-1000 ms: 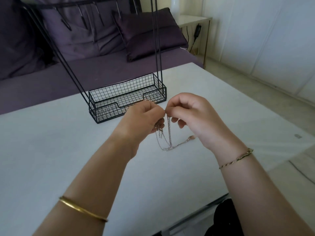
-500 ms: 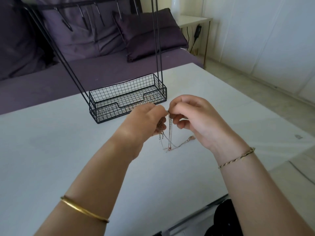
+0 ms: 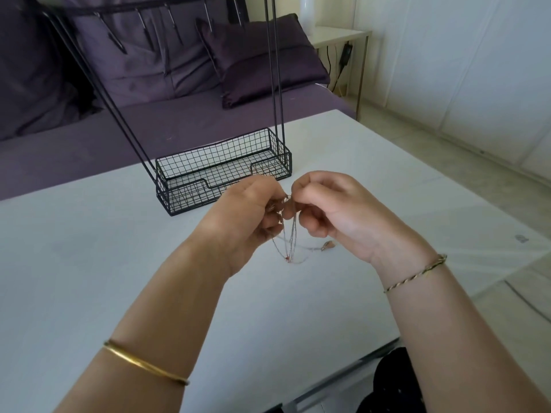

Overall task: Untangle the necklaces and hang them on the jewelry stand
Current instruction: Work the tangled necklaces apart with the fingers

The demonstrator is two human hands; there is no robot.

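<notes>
Necklaces (image 3: 287,234) pinched by curled fingers (image 3: 301,198), both hands, dangling

You have two bare hands in view, your left hand (image 3: 247,211) and your right hand (image 3: 338,208). Between them there is one tangle of thin silvery necklace chains (image 3: 290,239); how many necklaces it holds cannot be told. You have one black wire jewelry stand with a mesh basket base (image 3: 190,193), one white table (image 3: 89,263), and two bracelets: one plain gold bangle (image 3: 143,363) and one thin twisted bracelet (image 3: 417,272).
</notes>
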